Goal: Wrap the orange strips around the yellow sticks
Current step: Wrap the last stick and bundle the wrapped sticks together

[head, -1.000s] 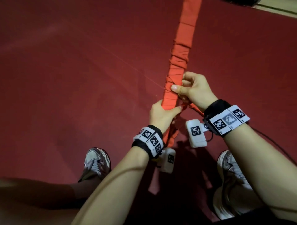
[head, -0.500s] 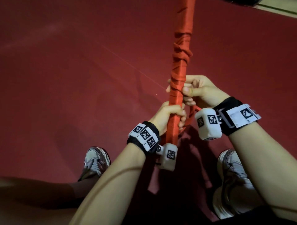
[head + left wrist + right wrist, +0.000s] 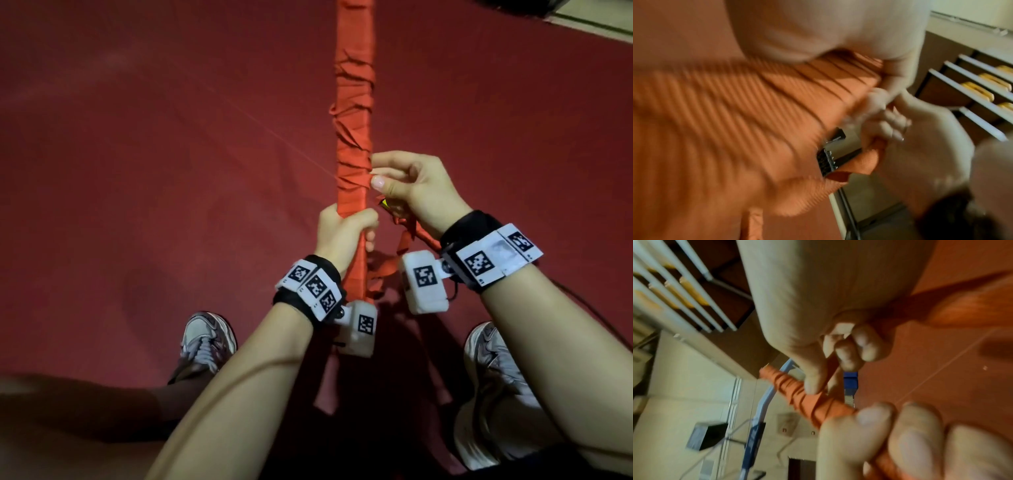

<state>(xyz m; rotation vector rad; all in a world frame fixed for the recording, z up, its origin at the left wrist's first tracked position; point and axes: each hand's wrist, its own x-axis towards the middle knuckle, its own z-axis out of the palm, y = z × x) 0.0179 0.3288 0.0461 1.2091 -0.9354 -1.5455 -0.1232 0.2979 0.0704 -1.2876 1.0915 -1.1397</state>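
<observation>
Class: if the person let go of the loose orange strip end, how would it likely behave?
Probably floppy: the loose strip droops and folds below the right hand. Likely light, since a pinch holds it. The windings on the stick might slacken; they already look wrinkled.

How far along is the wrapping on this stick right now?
Done: orange strip covers the stick from the top edge of the head view down to the left hand, which grips it. In hand: the right hand pinches the strip against the stick. Left: a loose tail still hangs unwound.
</observation>
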